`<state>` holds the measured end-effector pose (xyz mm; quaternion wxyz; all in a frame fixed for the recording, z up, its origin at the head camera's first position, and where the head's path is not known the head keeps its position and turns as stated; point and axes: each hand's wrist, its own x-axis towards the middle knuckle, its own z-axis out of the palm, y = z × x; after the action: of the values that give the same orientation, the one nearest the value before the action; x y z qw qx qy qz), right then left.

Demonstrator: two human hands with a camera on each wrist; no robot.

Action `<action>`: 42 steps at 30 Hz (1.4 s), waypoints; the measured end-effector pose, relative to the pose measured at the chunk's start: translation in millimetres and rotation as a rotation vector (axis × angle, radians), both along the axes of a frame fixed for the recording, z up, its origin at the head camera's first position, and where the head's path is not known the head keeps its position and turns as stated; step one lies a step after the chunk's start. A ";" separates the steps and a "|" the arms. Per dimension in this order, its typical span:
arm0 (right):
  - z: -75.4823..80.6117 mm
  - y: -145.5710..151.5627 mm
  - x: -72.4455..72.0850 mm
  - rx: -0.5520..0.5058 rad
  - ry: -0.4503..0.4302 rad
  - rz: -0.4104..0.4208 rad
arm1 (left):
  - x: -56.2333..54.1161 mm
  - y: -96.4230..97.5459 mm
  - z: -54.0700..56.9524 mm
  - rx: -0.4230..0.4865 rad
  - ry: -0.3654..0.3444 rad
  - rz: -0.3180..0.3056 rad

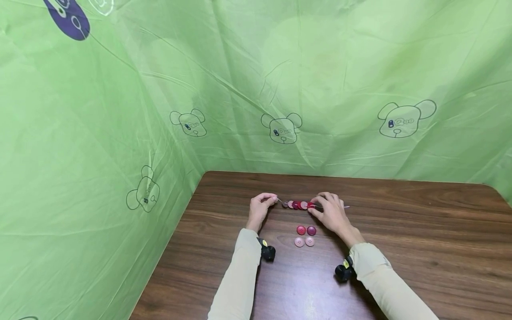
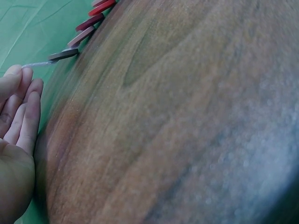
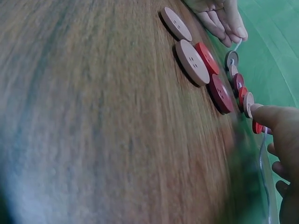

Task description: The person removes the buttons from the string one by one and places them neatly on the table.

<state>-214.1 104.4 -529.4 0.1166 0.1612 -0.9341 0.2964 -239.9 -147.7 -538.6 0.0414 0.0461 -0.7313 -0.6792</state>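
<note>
Left hand (image 1: pixel 261 210) pinches the cord (image 2: pixel 39 64), and the strung buttons (image 1: pixel 296 205) start just right of that grip and run across to the right hand (image 1: pixel 331 212), whose thumb and finger grip the row at its red end button (image 3: pixel 256 126). Cord tail pokes out beyond the right hand; four loose buttons (image 1: pixel 301 230), red, purple, two pink, lie on the table (image 1: pixel 416 235) between both grips, nearer the person.

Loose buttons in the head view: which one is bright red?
The upper-left button; the maroon button is at its right, and two pale pink buttons lie below.
</note>
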 end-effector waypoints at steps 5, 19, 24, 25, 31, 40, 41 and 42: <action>1.2 2.6 0.9 -0.014 0.008 0.003 | 0.9 0.3 1.6 -0.003 0.010 0.004; 1.0 13.6 3.4 -0.021 -0.012 -0.010 | 0.3 0.9 2.8 0.001 0.016 0.000; 1.3 17.0 5.4 -0.025 -0.002 -0.011 | 1.2 0.3 2.7 -0.003 0.010 -0.005; 0.7 17.7 5.6 -0.025 0.002 -0.012 | 1.2 0.4 2.4 -0.007 0.006 0.000; -1.8 22.0 7.7 -0.025 0.017 -0.021 | 1.1 0.5 0.8 -0.005 -0.013 0.007; -2.7 28.1 9.1 -0.040 0.017 -0.024 | 0.4 -0.3 1.7 0.033 -0.007 -0.019; -2.7 28.8 9.0 -0.040 0.016 -0.024 | 0.6 -0.1 1.8 0.033 -0.009 -0.017; -2.8 29.4 9.1 -0.039 0.016 -0.025 | 0.6 0.1 1.8 0.034 -0.011 -0.014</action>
<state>-205.0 133.9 -532.2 0.1307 0.1497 -0.9291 0.3119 -239.3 -147.6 -536.8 0.0316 0.0454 -0.7201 -0.6916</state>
